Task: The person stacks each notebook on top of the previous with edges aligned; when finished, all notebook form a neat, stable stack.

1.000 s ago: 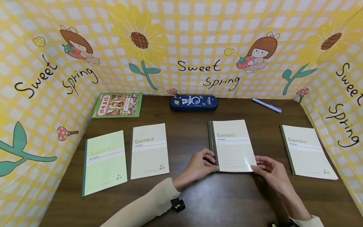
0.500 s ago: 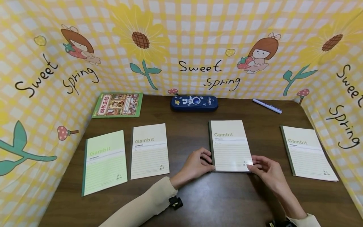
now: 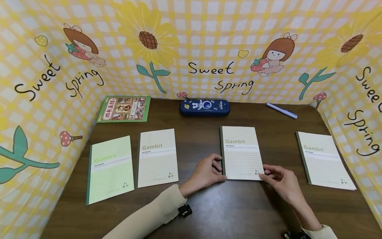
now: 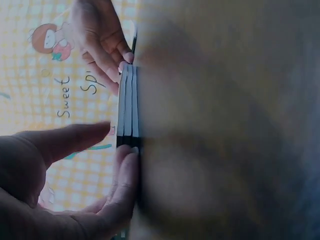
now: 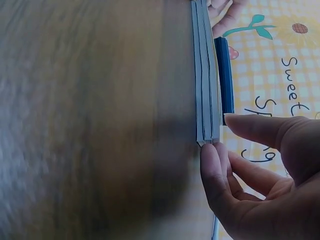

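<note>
On the bench (image 3: 215, 209) we have a green notebook (image 3: 111, 172) far left, then a cream notebook (image 3: 157, 159). Next, the left hand (image 3: 206, 172): released, fingers relaxed against the spine side of the notebook stack (image 3: 242, 152). We see the stack flat between both hands. The right hand (image 3: 283, 184), also released, touches its lower right corner. Then we have the far-right notebook (image 3: 325, 161), apart from the stack.
</note>
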The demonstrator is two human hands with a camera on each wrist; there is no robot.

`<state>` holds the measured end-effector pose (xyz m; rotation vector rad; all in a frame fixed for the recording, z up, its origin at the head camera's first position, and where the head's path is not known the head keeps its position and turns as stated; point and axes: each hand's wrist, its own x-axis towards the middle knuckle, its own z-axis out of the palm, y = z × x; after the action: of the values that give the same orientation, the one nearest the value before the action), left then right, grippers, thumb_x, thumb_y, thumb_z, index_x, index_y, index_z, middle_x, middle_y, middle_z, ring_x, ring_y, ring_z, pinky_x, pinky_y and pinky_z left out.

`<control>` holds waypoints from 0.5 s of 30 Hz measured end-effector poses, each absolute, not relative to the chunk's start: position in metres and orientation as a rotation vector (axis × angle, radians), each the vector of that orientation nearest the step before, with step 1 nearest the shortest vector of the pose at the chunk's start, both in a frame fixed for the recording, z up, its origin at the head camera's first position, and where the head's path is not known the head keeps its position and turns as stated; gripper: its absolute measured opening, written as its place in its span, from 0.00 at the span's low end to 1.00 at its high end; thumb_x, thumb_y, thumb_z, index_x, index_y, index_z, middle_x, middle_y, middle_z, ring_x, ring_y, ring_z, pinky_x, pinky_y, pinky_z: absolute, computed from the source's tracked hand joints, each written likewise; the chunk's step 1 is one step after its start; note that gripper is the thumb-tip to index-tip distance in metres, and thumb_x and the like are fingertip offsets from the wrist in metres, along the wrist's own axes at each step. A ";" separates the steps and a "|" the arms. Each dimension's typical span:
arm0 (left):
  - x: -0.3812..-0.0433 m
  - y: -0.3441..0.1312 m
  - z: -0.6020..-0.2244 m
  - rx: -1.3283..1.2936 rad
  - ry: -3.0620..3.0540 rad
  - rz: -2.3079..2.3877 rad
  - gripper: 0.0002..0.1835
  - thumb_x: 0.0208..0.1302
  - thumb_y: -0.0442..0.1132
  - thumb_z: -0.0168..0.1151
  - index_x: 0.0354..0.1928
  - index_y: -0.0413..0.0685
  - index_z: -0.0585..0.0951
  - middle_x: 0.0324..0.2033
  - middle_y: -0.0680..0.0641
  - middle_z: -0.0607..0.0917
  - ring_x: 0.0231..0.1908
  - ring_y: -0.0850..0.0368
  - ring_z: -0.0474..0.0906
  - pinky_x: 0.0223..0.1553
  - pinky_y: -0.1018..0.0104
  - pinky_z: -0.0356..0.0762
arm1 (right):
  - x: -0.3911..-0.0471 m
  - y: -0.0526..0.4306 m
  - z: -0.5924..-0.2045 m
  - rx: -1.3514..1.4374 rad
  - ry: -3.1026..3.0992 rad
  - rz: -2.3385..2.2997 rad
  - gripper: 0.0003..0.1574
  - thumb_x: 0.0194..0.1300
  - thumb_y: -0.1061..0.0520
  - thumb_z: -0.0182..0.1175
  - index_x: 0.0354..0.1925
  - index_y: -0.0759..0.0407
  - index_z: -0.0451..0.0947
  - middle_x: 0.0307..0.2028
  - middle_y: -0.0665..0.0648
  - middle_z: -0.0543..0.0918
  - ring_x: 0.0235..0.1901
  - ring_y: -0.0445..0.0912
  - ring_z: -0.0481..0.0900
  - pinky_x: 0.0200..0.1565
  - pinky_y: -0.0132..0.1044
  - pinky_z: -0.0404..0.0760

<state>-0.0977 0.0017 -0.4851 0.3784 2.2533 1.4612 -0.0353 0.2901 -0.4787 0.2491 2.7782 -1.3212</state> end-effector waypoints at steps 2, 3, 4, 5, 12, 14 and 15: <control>-0.097 0.004 -0.482 0.442 2.302 1.402 0.43 0.51 0.34 0.82 0.69 0.40 0.72 0.42 0.44 0.87 0.35 0.59 0.88 0.38 0.72 0.84 | -0.035 0.291 -0.479 0.229 2.805 -1.300 0.26 0.64 0.56 0.75 0.57 0.65 0.85 0.43 0.63 0.89 0.32 0.29 0.82 0.31 0.27 0.80; -0.097 0.005 -0.481 0.485 2.334 1.367 0.45 0.50 0.34 0.83 0.71 0.40 0.71 0.42 0.44 0.86 0.34 0.59 0.88 0.38 0.72 0.83 | -0.035 0.292 -0.479 0.213 2.817 -1.284 0.26 0.63 0.56 0.76 0.57 0.65 0.85 0.42 0.63 0.89 0.32 0.29 0.82 0.32 0.26 0.81; -0.097 0.006 -0.480 0.535 2.372 1.322 0.47 0.50 0.34 0.83 0.73 0.40 0.69 0.41 0.44 0.86 0.34 0.60 0.87 0.37 0.73 0.82 | -0.035 0.293 -0.479 0.198 2.830 -1.262 0.27 0.62 0.56 0.76 0.57 0.65 0.85 0.42 0.63 0.89 0.32 0.29 0.82 0.32 0.26 0.81; -0.097 0.008 -0.479 0.583 2.407 1.280 0.49 0.50 0.33 0.83 0.74 0.40 0.67 0.41 0.44 0.86 0.33 0.61 0.86 0.37 0.74 0.81 | -0.034 0.293 -0.479 0.180 2.840 -1.238 0.28 0.60 0.55 0.78 0.57 0.65 0.85 0.42 0.62 0.89 0.32 0.29 0.82 0.33 0.25 0.82; -0.098 0.017 -0.473 0.812 2.615 0.946 0.55 0.51 0.31 0.82 0.78 0.39 0.59 0.34 0.45 0.87 0.32 0.60 0.83 0.41 0.69 0.83 | -0.033 0.293 -0.477 0.078 2.834 -1.119 0.36 0.52 0.54 0.83 0.56 0.68 0.84 0.42 0.60 0.88 0.33 0.35 0.83 0.35 0.27 0.84; -0.097 0.019 -0.471 0.841 2.628 0.887 0.55 0.52 0.32 0.81 0.79 0.40 0.59 0.38 0.43 0.89 0.38 0.55 0.87 0.46 0.64 0.86 | -0.032 0.292 -0.477 0.069 2.838 -1.112 0.34 0.52 0.57 0.83 0.55 0.69 0.85 0.42 0.60 0.88 0.33 0.36 0.83 0.35 0.27 0.85; -0.097 0.020 -0.471 0.857 2.635 0.859 0.54 0.53 0.32 0.81 0.79 0.40 0.59 0.41 0.42 0.89 0.42 0.52 0.88 0.48 0.62 0.86 | -0.032 0.292 -0.477 0.068 2.841 -1.108 0.33 0.52 0.58 0.82 0.54 0.69 0.85 0.41 0.60 0.88 0.33 0.36 0.83 0.35 0.27 0.85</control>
<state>-0.0968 0.0201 -0.4708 0.8569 2.6354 0.8585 -0.0324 0.2923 -0.4766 0.0677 2.8406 -1.1085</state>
